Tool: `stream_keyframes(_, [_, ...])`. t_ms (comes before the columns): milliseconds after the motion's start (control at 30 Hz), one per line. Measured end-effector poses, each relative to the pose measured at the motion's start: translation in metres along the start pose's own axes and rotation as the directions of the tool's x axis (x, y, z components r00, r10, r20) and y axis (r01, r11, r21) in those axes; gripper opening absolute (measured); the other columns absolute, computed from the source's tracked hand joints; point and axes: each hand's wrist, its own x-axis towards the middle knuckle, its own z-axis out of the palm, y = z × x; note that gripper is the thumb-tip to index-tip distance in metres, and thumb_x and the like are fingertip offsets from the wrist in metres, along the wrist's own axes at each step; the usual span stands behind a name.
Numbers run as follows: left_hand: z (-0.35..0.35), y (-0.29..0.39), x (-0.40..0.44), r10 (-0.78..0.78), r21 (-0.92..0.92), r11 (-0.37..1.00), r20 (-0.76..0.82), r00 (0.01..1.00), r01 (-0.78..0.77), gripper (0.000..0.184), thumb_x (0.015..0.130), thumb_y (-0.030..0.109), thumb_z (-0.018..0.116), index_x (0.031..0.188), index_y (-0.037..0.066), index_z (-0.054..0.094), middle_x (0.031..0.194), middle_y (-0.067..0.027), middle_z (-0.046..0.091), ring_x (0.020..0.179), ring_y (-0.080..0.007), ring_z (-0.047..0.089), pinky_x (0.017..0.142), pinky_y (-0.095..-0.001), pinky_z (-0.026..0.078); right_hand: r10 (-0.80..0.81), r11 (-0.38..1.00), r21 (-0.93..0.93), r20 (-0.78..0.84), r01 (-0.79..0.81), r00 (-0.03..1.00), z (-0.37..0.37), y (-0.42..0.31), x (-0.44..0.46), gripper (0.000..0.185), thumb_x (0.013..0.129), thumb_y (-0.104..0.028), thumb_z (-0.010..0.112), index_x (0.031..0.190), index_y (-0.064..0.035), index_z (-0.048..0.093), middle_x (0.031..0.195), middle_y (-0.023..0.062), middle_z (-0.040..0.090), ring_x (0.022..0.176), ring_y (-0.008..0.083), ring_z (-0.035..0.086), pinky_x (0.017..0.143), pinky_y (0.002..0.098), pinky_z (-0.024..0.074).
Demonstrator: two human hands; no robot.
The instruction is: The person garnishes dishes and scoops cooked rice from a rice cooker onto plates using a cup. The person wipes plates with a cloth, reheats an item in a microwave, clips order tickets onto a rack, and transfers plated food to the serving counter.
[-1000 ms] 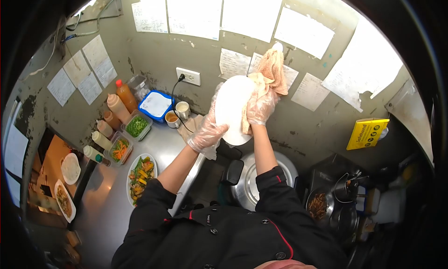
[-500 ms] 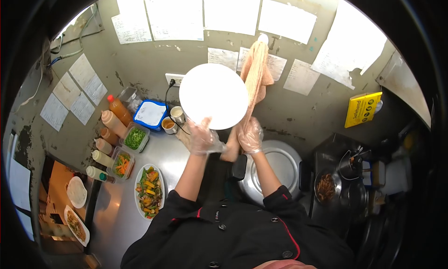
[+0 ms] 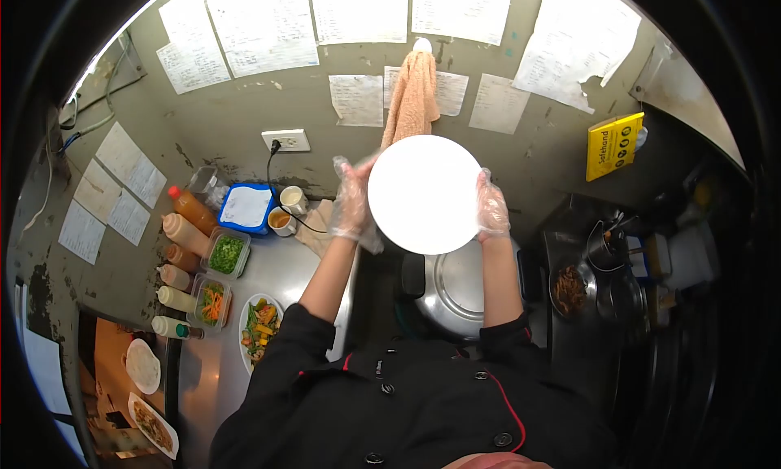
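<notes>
A: Hand states?
B: Left hand (image 3: 353, 200), in clear glove: grasping left edge of white round plate (image 3: 425, 194). Right hand (image 3: 492, 207), likewise gloved: grasping right edge.
A: Plate location?
B: Held up between both hands, covering the lower end of the hanging peach towel (image 3: 413, 95) in view. Vegetable dish (image 3: 260, 329): on steel counter (image 3: 213, 357), left side.

The left hand (image 3: 352, 202) and right hand (image 3: 492, 207), both in clear gloves, hold a white plate (image 3: 425, 194) by opposite edges. Behind it a towel (image 3: 413, 95) hangs on the wall (image 3: 325, 143). A dish (image 3: 260, 331) of vegetables sits on the counter (image 3: 213, 379), near bottles (image 3: 185, 233).
</notes>
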Motion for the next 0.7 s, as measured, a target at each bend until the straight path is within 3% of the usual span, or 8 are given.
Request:
stream_keyframes(67, [0.018, -0.048, 0.034, 0.12, -0.165, 0.976, -0.146, 0.982, -0.144, 0.054, 0.094, 0.043, 0.042, 0.127, 0.001, 0.046, 0.105, -0.0161, 0.061, 0.103, -0.0256, 0.057, 0.088, -0.0344, 0.044, 0.007, 0.999, 0.038, -0.151, -0.001, 0.989, 0.0, -0.012, -0.014, 0.043, 0.093, -0.037, 0.05, 0.099, 0.0037, 0.06, 0.087, 0.0056, 0.062, 0.075, 0.0134, 0.058, 0.068, 0.0287, 0.0489])
stream_keyframes(100, [0.017, -0.054, 0.042, 0.249, 0.508, 0.844, -0.087, 0.965, -0.172, 0.055, 0.09, 0.043, 0.048, 0.126, 0.001, 0.045, 0.103, -0.0233, 0.06, 0.1, -0.0324, 0.058, 0.086, -0.039, 0.045, 0.01, 0.998, 0.058, -0.224, 0.003, 0.975, -0.001, -0.016, -0.02, 0.042, 0.093, -0.036, 0.051, 0.099, 0.0039, 0.06, 0.087, 0.0058, 0.062, 0.075, 0.0134, 0.058, 0.068, 0.0286, 0.0488])
stream_keyframes(167, [0.035, -0.068, 0.04, 0.133, 0.712, 0.697, -0.015, 0.991, -0.082, 0.051, 0.085, 0.039, 0.056, 0.118, 0.001, 0.05, 0.099, -0.0271, 0.059, 0.093, -0.0404, 0.058, 0.082, -0.044, 0.046, -0.122, 0.982, 0.092, -0.341, 0.162, 0.932, -0.014, -0.003, -0.012, 0.035, 0.093, -0.03, 0.052, 0.094, 0.0045, 0.06, 0.082, 0.0045, 0.06, 0.07, 0.0116, 0.054, 0.064, 0.0269, 0.0463])
stream_keyframes(367, [0.049, -0.06, 0.001, 0.255, 0.332, 0.919, -0.086, 0.963, -0.213, 0.023, 0.081, 0.014, 0.063, 0.1, 0.002, 0.058, 0.089, -0.017, 0.061, 0.079, -0.0232, 0.059, 0.072, -0.0337, 0.048, -0.583, 0.809, -0.315, -0.533, 0.496, 0.613, -0.043, -0.002, -0.003, 0.032, 0.093, -0.021, 0.053, 0.079, 0.0063, 0.06, 0.064, -0.0005, 0.052, 0.058, 0.0078, 0.041, 0.056, 0.0264, 0.0396])
stream_keyframes(500, [0.055, 0.006, -0.036, 0.455, 0.285, 0.83, 0.149, 0.878, -0.479, 0.018, 0.084, 0.018, 0.06, 0.092, 0.002, 0.061, 0.102, -0.0158, 0.059, 0.09, -0.023, 0.057, 0.079, -0.0346, 0.047, -0.547, 0.837, -0.315, -0.52, 0.448, 0.656, -0.046, 0.007, 0.003, 0.03, 0.093, -0.02, 0.052, 0.08, 0.006, 0.06, 0.064, 0.0008, 0.055, 0.06, 0.0075, 0.043, 0.057, 0.0267, 0.0404])
stream_keyframes(567, [0.055, 0.031, -0.032, 0.437, 0.351, 0.738, 0.403, 0.804, -0.577, 0.026, 0.086, 0.025, 0.056, 0.095, 0.002, 0.06, 0.11, -0.0176, 0.056, 0.097, -0.0277, 0.056, 0.085, -0.0391, 0.045, -0.587, 0.81, -0.366, -0.496, 0.458, 0.64, -0.025, 0.007, -0.002, 0.03, 0.093, -0.021, 0.053, 0.081, 0.0057, 0.061, 0.065, 0.0017, 0.056, 0.06, 0.0075, 0.043, 0.057, 0.0267, 0.0408])
stream_keyframes(633, [0.073, 0.024, -0.031, 0.418, 0.01, 0.884, 0.43, 0.801, -0.467, 0.037, 0.09, 0.032, 0.046, 0.114, 0.006, 0.057, 0.122, -0.0211, 0.05, 0.122, -0.0363, 0.04, 0.103, -0.0442, 0.03, -0.622, 0.776, -0.415, -0.379, 0.475, 0.685, -0.006, 0.01, -0.012, 0.024, 0.092, -0.015, 0.05, 0.086, 0.0055, 0.061, 0.068, 0.0045, 0.058, 0.062, 0.009, 0.047, 0.059, 0.027, 0.0421])
stream_keyframes(700, [0.086, 0.04, -0.018, 0.458, 0.262, 0.585, 0.674, 0.579, -0.768, 0.043, 0.093, 0.029, 0.04, 0.129, 0.006, 0.046, 0.135, -0.0188, 0.042, 0.129, -0.034, 0.033, 0.107, -0.0443, 0.022, -0.753, 0.654, -0.342, -0.212, 0.675, 0.623, 0.014, 0.016, -0.016, 0.022, 0.092, -0.012, 0.047, 0.089, 0.0055, 0.06, 0.07, 0.0062, 0.058, 0.064, 0.0102, 0.049, 0.06, 0.0273, 0.0428])
